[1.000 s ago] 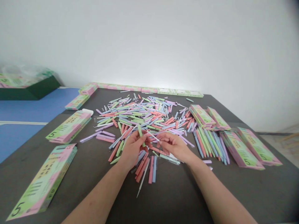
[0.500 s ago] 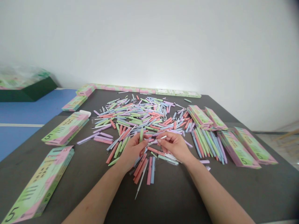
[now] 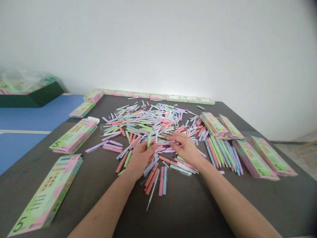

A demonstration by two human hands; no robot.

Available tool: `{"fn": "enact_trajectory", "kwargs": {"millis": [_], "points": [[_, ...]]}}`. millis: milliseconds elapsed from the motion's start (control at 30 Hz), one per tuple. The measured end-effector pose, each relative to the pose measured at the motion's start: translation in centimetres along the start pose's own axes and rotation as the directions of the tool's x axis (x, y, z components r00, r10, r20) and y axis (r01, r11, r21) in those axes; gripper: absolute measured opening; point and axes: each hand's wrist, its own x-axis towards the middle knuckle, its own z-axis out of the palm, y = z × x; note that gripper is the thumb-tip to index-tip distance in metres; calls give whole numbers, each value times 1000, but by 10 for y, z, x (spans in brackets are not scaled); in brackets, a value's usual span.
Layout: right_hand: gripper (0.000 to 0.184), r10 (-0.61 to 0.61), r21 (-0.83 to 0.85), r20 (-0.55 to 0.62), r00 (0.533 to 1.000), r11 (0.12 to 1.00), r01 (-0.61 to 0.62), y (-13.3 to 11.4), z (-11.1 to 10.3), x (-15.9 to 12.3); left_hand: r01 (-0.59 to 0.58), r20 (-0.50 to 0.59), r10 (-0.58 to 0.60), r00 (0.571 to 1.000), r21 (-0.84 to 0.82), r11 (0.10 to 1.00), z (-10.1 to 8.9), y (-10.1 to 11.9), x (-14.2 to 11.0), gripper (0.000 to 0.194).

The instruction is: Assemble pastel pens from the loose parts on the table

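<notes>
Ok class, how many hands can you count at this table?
2. The left hand holds a green pen barrel upright at the near side of the pen pile; the right hand is beside it, over loose pens. Neither is hidden, though some fingertips are.

Head view, sole camera: looks from the wearer's head, forward and down across the dark table (image 3: 188,205), near the left hand (image 3: 140,158) and right hand (image 3: 184,148), both mid-frame; forearms enter at the bottom edge; pale wall (image 3: 158,43) spans the upper frame, farther off
</notes>
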Motion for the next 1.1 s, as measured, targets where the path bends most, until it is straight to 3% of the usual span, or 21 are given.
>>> {"fn": "enact_trajectory", "kwargs": {"millis": [133, 367, 533, 800, 1100], "points": [[23, -68, -288, 203, 977, 949, 126, 24, 0, -5, -28, -48, 25, 999, -74, 997, -3, 7, 1, 28], [29, -35, -417, 268, 963, 896, 149, 51, -5, 9, -32, -68, 26, 997, -96, 995, -3, 9, 2, 28], [25, 44, -390, 263, 964, 918, 64, 63, -14, 29, -32, -59, 27, 998, -96, 995, -4, 9, 2, 28], [22, 181, -394, 150, 972, 913, -109, 77, -26, 53, -34, -66, 28, 997, -95, 995, -3, 9, 2, 31], [25, 248, -466, 73, 966, 865, -186, 77, -36, 56, -29, -66, 24, 998, -79, 996, -4, 8, 3, 28]]}}
